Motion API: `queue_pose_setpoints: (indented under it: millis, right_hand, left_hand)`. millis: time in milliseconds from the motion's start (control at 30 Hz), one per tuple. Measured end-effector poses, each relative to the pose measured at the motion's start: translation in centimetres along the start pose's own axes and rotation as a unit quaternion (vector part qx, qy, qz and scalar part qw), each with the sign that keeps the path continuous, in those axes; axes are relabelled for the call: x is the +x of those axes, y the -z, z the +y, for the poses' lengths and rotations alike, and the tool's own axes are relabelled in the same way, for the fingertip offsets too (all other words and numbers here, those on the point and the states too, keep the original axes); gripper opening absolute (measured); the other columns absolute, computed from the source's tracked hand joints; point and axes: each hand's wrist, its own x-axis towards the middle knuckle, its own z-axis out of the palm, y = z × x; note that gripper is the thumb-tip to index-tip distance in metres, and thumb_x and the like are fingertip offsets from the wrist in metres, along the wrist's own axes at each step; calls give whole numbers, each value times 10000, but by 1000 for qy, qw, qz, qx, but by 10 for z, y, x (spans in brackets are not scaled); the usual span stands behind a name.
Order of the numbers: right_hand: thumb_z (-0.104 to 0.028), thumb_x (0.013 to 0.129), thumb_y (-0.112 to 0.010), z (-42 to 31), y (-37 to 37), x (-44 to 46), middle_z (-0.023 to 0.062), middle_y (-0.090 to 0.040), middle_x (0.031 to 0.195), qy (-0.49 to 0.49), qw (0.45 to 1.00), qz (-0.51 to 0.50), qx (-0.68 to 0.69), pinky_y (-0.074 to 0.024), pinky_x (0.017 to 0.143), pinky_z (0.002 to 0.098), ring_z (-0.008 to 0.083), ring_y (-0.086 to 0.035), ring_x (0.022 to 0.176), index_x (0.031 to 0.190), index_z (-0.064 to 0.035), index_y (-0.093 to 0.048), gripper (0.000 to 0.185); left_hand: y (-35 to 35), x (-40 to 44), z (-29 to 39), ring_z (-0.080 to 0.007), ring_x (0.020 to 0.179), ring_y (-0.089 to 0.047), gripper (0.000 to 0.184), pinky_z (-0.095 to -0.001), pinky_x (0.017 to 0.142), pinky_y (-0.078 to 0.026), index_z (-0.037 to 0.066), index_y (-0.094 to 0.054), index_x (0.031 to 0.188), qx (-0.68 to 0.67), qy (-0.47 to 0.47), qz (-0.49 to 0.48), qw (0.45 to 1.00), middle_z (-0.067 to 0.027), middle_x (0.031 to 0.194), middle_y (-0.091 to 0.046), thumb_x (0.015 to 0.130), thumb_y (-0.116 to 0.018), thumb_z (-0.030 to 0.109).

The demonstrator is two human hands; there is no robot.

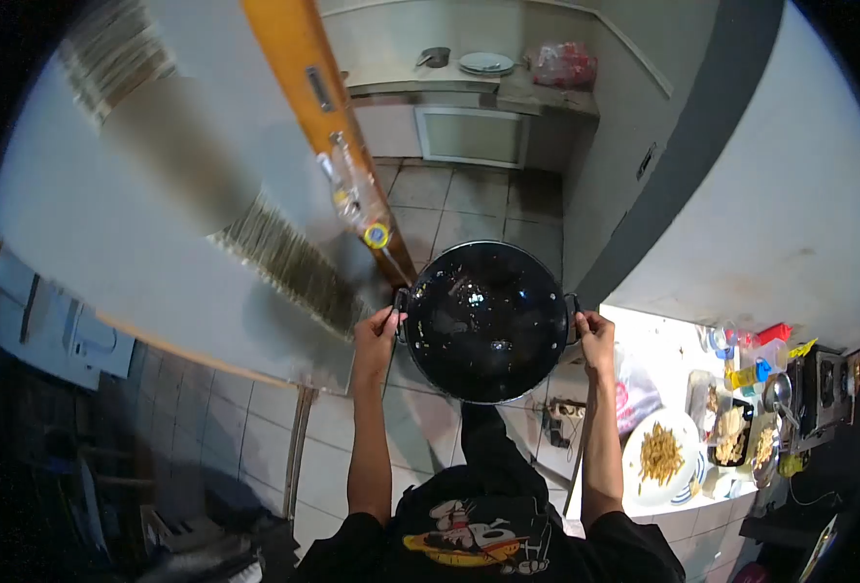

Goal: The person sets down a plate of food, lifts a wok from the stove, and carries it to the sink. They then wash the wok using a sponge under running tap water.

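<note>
A large black wok [488,325] with two side handles is held out in front of my body, above the tiled floor. Small light specks and shiny spots show on its dark inside. My left hand [378,328] grips the handle on the left, and my right hand [596,337] grips the one on the right. Both hands are closed, with the fingers partly hidden behind the handles.
An open door [328,107] with an orange edge and hanging plastic bags [352,194] stands left of the wok. A wall [741,185] borders the right. Ahead, a counter [420,85] holds a plate [486,63]. At right, a table carries fries [660,454] and several containers.
</note>
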Motion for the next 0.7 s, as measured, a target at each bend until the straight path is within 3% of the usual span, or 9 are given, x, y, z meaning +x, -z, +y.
queue_pose_setpoints:
  millis: [233, 267, 333, 367, 567, 700]
  right_hand:
    - [-106, 820, -557, -2, -39, 162, -30, -488, 578, 6, 1000, 27, 13, -294, 483, 217, 51, -379, 526, 696, 8, -585, 171]
    - [-121, 827, -534, -5, -39, 185, 35, -557, 598, -8, 999, 32, -9, -371, 528, 267, 88, -456, 568, 717, 48, -584, 208]
    - [-120, 825, -537, -36, -44, 222, 42, -561, 616, -91, 995, 40, 13, -376, 540, 267, 92, -462, 576, 741, 56, -585, 202]
    - [-126, 822, -543, -33, -51, 246, 49, -565, 632, -57, 996, 60, 10, -382, 554, 275, 106, -473, 585, 762, 57, -590, 198]
    - [-143, 816, -545, -23, -66, 364, 68, -571, 644, -69, 992, 108, -18, -393, 589, 293, 120, -485, 616, 750, 55, -595, 214]
    - [-127, 803, -560, 14, -85, 456, 17, -552, 646, -112, 991, 61, -48, -343, 541, 221, 69, -453, 598, 814, 30, -615, 167]
  left_hand:
    - [-47, 180, 2, -73, 731, -521, 223, -205, 669, -398, -51, -579, 939, 36, 22, -2, 999, -32, 806, -601, 843, -528, 143]
    - [-55, 203, 9, -73, 731, -521, 223, -205, 669, -398, -51, -579, 939, 43, 28, -5, 999, -32, 806, -601, 843, -528, 143]
    - [-68, 249, 16, -67, 708, -503, 234, -223, 649, -371, -3, -606, 920, 62, 72, -36, 995, -23, 801, -618, 855, -514, 202]
    - [-79, 276, 14, -57, 663, -475, 270, -216, 600, -341, 14, -608, 898, 59, 78, -28, 995, -6, 780, -616, 860, -506, 261]
    - [-129, 402, -2, -45, 668, -466, 315, -209, 592, -335, 26, -612, 886, 41, 103, -54, 992, 7, 776, -609, 839, -532, 327]
    - [-148, 494, -30, -74, 694, -493, 299, -220, 619, -368, 15, -613, 878, 34, 105, -79, 991, -3, 781, -603, 827, -556, 303]
